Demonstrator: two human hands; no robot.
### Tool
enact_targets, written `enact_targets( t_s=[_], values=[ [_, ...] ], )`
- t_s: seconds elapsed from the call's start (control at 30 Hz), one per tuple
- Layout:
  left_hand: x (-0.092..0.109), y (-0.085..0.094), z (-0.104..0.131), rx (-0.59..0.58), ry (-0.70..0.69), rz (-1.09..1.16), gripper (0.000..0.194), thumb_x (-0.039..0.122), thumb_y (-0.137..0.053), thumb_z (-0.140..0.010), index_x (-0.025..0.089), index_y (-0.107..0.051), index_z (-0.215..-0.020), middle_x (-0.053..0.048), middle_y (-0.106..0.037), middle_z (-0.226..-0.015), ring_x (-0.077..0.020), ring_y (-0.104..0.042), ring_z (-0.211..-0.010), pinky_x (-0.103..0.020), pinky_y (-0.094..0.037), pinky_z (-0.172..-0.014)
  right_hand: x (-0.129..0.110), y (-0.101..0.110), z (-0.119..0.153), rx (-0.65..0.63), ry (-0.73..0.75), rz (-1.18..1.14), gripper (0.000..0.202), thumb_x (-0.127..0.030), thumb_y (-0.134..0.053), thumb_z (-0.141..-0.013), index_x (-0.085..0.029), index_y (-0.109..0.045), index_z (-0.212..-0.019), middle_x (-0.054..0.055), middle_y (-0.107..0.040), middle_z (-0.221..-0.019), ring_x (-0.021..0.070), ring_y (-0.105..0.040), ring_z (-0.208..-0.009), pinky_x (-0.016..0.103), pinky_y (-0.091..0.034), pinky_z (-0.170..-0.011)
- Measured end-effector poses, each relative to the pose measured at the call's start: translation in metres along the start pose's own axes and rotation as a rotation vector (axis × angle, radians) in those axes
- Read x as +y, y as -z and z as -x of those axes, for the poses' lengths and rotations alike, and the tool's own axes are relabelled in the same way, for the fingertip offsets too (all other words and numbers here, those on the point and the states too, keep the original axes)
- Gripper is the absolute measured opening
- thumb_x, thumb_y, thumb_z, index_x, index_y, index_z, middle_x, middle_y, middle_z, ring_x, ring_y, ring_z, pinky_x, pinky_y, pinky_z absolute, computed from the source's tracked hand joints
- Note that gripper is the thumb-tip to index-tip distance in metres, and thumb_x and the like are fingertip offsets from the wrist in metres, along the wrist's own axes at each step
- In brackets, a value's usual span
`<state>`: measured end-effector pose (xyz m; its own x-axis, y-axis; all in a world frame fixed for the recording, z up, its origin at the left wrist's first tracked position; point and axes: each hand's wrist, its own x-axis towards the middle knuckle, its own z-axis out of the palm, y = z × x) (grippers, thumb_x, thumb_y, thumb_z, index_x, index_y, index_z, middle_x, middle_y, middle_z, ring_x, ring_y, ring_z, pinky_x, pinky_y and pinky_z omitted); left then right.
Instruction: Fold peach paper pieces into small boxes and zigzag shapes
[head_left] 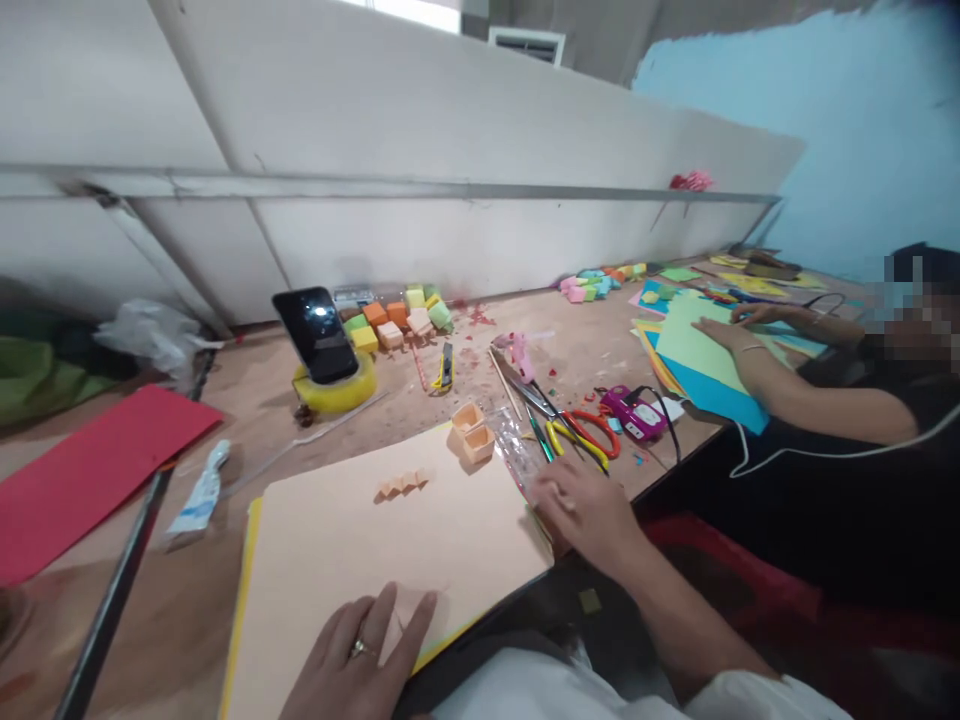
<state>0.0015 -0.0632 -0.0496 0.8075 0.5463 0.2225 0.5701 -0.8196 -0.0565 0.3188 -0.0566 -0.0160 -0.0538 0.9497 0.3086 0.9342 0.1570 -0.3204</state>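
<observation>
My left hand (360,650) lies palm down with its fingers apart on a stack of peach paper (330,560), a ring on one finger. By its fingertips is a small peach piece of paper. My right hand (589,515) is at the right edge of the stack, fingers curled, beside the scissors; what it holds, if anything, is too small to name. A folded peach strip (402,486) rests on the paper, and two small open peach boxes (472,434) stand at its far right corner. Scissors with yellow handles (574,445) lie just beyond my right hand.
A phone (316,335) leans on a yellow tape roll (337,390). Behind are colored paper cubes (390,325), a cutter (445,368) and a pink glue gun (519,358). A purple power adapter (637,412) lies right. Red paper (97,480) lies left. Another person's hands rest on green paper (694,345).
</observation>
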Motion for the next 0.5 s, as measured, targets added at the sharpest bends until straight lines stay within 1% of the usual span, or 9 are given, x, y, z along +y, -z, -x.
enact_targets(
  t_s=[0.03,0.1,0.13,0.17,0.27,0.33,0.37,0.43,0.5],
  values=[
    [0.004,0.002,-0.002,-0.018,0.023,0.014,0.077,0.056,-0.068,-0.073,0.027,-0.044,-0.14,-0.012,-0.066,-0.118,-0.0303,-0.06,-0.099,-0.038,-0.05,-0.082,0.005,0.001,-0.004,0.002,-0.129,0.144,0.017,-0.027,-0.051,-0.091,-0.017,-0.064,-0.09,0.009,-0.065,-0.09,0.0198,-0.062,-0.082,0.027,-0.044,-0.068],
    [0.01,0.01,-0.009,-0.055,0.096,0.074,0.076,0.053,-0.07,-0.073,0.026,-0.044,-0.139,-0.012,-0.067,-0.115,-0.0298,-0.06,-0.097,-0.039,-0.052,-0.081,0.01,0.001,-0.012,-0.132,-0.314,0.328,0.017,-0.026,-0.053,-0.09,-0.016,-0.064,-0.099,0.011,-0.067,-0.094,0.023,-0.064,-0.083,0.028,-0.043,-0.064],
    [0.01,0.016,-0.012,-0.095,0.15,0.113,0.07,0.045,-0.068,-0.078,0.025,-0.043,-0.14,-0.011,-0.066,-0.115,-0.0288,-0.06,-0.099,-0.038,-0.051,-0.083,0.011,0.0,-0.014,-0.187,-0.355,0.38,0.018,-0.024,-0.052,-0.09,-0.015,-0.063,-0.101,0.011,-0.067,-0.097,0.0233,-0.065,-0.082,0.028,-0.043,-0.062],
    [0.01,0.022,-0.016,-0.121,0.152,0.162,0.061,0.039,-0.065,-0.082,0.025,-0.045,-0.138,-0.009,-0.066,-0.114,-0.0268,-0.06,-0.099,-0.037,-0.052,-0.083,0.01,-0.001,-0.016,-0.234,-0.377,0.413,0.019,-0.022,-0.051,-0.09,-0.015,-0.063,-0.103,0.012,-0.068,-0.099,0.0236,-0.065,-0.082,0.028,-0.042,-0.062],
    [0.0,0.041,-0.027,-0.153,0.234,0.247,0.036,0.024,-0.052,-0.089,0.022,-0.055,-0.124,-0.01,-0.063,-0.116,-0.0252,-0.058,-0.103,-0.037,-0.051,-0.086,0.011,-0.001,-0.013,-0.254,-0.378,0.442,0.023,-0.018,-0.048,-0.088,-0.016,-0.065,-0.103,0.012,-0.069,-0.097,0.0251,-0.066,-0.08,0.03,-0.042,-0.061],
    [-0.007,0.048,-0.035,-0.161,0.342,0.29,0.025,0.022,-0.049,-0.088,0.019,-0.061,-0.11,-0.013,-0.061,-0.114,-0.0266,-0.056,-0.106,-0.039,-0.051,-0.087,0.017,0.004,-0.004,-0.184,-0.37,0.402,0.025,-0.017,-0.046,-0.087,-0.016,-0.066,-0.102,0.011,-0.071,-0.091,0.0258,-0.066,-0.076,0.032,-0.043,-0.061],
    [-0.009,0.05,-0.039,-0.165,0.385,0.315,0.026,0.023,-0.052,-0.085,0.017,-0.061,-0.109,-0.015,-0.06,-0.114,-0.0279,-0.056,-0.106,-0.041,-0.051,-0.087,0.021,0.009,0.003,-0.11,-0.355,0.355,0.027,-0.018,-0.045,-0.086,-0.017,-0.066,-0.102,0.011,-0.071,-0.092,0.0257,-0.066,-0.077,0.032,-0.044,-0.062],
    [-0.012,0.049,-0.047,-0.166,0.444,0.394,0.04,0.024,-0.057,-0.08,0.014,-0.055,-0.119,-0.016,-0.058,-0.113,-0.028,-0.056,-0.104,-0.042,-0.05,-0.087,0.031,0.02,0.019,0.102,-0.356,0.244,0.028,-0.021,-0.043,-0.085,-0.019,-0.066,-0.1,0.011,-0.07,-0.092,0.025,-0.066,-0.077,0.032,-0.045,-0.061],
    [-0.014,0.043,-0.054,-0.188,0.495,0.495,0.051,0.024,-0.061,-0.076,0.014,-0.051,-0.125,-0.014,-0.058,-0.11,-0.0268,-0.057,-0.101,-0.041,-0.05,-0.086,0.036,0.032,0.036,0.283,-0.35,0.069,0.032,-0.027,-0.039,-0.088,-0.021,-0.064,-0.107,0.008,-0.069,-0.091,0.0205,-0.064,-0.07,0.03,-0.047,-0.062]
  ],
)
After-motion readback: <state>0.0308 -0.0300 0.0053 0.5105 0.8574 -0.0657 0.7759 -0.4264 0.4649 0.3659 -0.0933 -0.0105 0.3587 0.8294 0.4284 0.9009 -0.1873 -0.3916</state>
